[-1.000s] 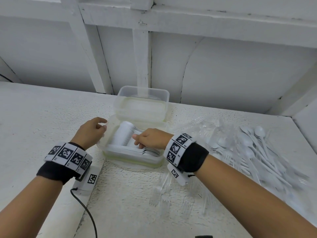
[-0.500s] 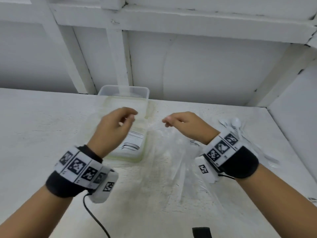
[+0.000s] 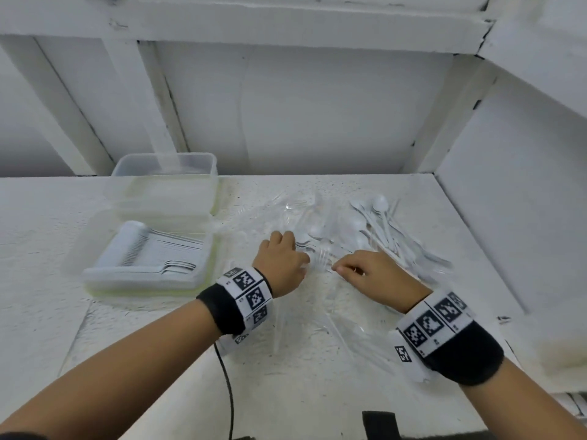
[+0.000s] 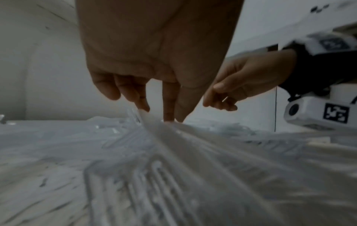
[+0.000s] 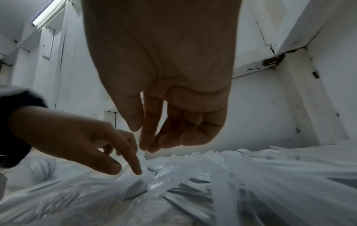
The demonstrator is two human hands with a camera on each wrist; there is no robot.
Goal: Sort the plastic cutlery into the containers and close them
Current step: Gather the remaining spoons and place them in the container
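Observation:
Loose clear forks (image 3: 295, 211) and white spoons (image 3: 381, 230) lie heaped on the white table. At the left an open clear container (image 3: 95, 274) holds stacked white cutlery (image 3: 152, 249). My left hand (image 3: 301, 262) is down in the heap. In the left wrist view its thumb and forefinger (image 4: 173, 120) pinch a clear fork. My right hand (image 3: 338, 269) is close beside it, with its other fingers curled under. Its thumb and forefinger (image 5: 144, 146) close on the handle end of a clear fork (image 3: 322, 258) that lies between the two hands.
A second clear container (image 3: 165, 173) stands behind the open one, against the back wall. A white side wall (image 3: 508, 185) bounds the table on the right. A black cable (image 3: 228, 392) runs down from my left wrist, and a dark object (image 3: 379, 423) sits at the near edge.
Both hands left the open container, lifted, then swung right and came down into the loose heap. My view has turned right with them.

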